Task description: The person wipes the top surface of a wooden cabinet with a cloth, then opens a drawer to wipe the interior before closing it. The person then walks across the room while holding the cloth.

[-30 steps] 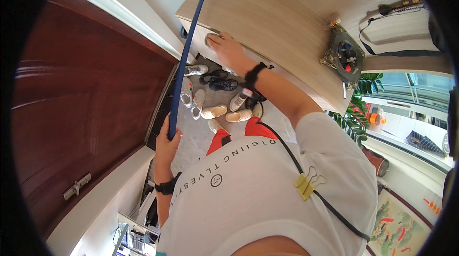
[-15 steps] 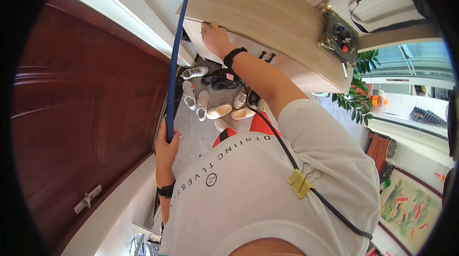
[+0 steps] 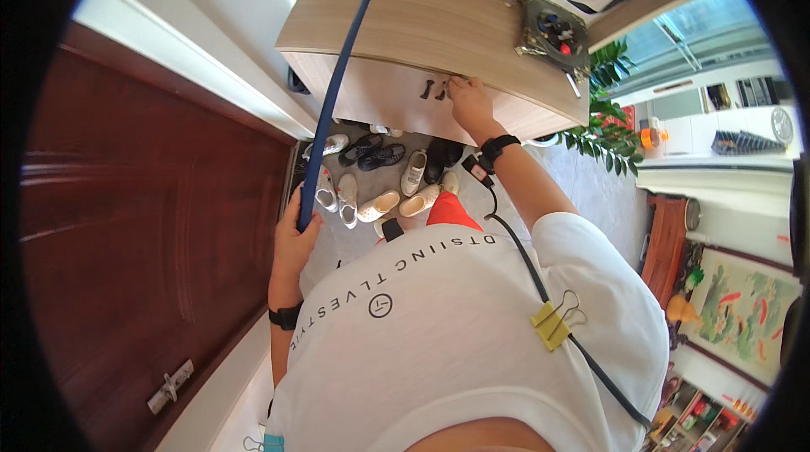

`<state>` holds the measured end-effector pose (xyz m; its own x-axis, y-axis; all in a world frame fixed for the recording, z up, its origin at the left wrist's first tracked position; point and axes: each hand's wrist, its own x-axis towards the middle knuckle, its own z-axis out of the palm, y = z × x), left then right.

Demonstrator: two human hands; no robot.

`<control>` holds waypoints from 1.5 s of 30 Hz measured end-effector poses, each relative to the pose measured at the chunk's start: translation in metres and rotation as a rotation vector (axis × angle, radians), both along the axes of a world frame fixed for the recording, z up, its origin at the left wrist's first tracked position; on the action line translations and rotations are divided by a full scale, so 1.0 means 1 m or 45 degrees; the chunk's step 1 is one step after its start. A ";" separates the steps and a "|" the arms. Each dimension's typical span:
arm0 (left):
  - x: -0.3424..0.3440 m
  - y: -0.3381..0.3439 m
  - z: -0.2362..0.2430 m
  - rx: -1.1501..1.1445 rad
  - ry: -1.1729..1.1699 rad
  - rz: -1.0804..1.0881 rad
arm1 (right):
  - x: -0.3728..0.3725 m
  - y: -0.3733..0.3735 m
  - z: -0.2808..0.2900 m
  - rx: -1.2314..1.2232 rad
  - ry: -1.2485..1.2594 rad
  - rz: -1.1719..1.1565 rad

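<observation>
My left hand (image 3: pixel 297 232) is closed round a long dark blue pole (image 3: pixel 339 72) that rises past the shoe cabinet and out of the top of the view. Its lower end is hidden in my grip. My right hand (image 3: pixel 472 106) reaches to the pale wood-grain shoe cabinet (image 3: pixel 380 9). Its fingers are bent at the upper edge of the cabinet door (image 3: pixel 384 93), just right of two small dark handles (image 3: pixel 428 90). The fingertips partly hide the right handle, so their exact hold is hard to see.
Several shoes (image 3: pixel 413 172) lie on the grey floor below the cabinet. A dark red door (image 3: pixel 152 224) stands on the left. A decorated tray (image 3: pixel 548 34) sits on the cabinet top, beside a leafy plant (image 3: pixel 603 144). A black cable (image 3: pixel 523 254) hangs across my shirt, held by a yellow clip.
My right hand has moved right along the cabinet's front, from its left end to beside the handles. My left hand still holds the pole. The view has shifted.
</observation>
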<state>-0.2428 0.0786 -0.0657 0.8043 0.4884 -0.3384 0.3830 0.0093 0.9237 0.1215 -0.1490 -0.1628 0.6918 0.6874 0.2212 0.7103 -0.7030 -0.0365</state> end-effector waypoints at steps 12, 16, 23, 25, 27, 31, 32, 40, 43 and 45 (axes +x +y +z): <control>0.059 0.011 -0.024 -0.103 -0.031 -0.111 | -0.030 -0.077 -0.048 0.277 0.415 -0.117; 0.091 0.020 -0.033 -0.060 0.016 -0.118 | -0.013 -0.086 -0.049 0.421 0.635 -0.189; 0.127 0.031 -0.053 0.045 0.135 -0.192 | 0.007 -0.117 -0.020 1.831 2.068 -0.189; 0.125 0.032 -0.059 0.078 0.148 -0.151 | 0.012 -0.128 -0.010 2.234 2.265 0.020; 0.123 0.032 -0.063 0.114 0.156 -0.133 | 0.018 -0.137 -0.002 2.327 2.332 0.040; 0.121 0.031 -0.065 0.033 0.123 -0.130 | 0.031 -0.145 0.009 2.337 2.349 0.109; 0.120 0.028 -0.063 -0.006 0.113 -0.117 | 0.033 -0.146 0.011 2.295 2.305 0.023; 0.125 -0.036 -0.045 -0.302 -0.092 0.187 | 0.062 -0.144 0.011 1.983 2.121 -0.128; 0.142 -0.059 -0.040 -0.415 -0.144 0.287 | 0.075 -0.135 0.010 1.506 1.600 -0.230; 0.151 -0.071 -0.039 -0.396 -0.170 0.285 | 0.082 -0.125 0.012 1.036 1.143 -0.253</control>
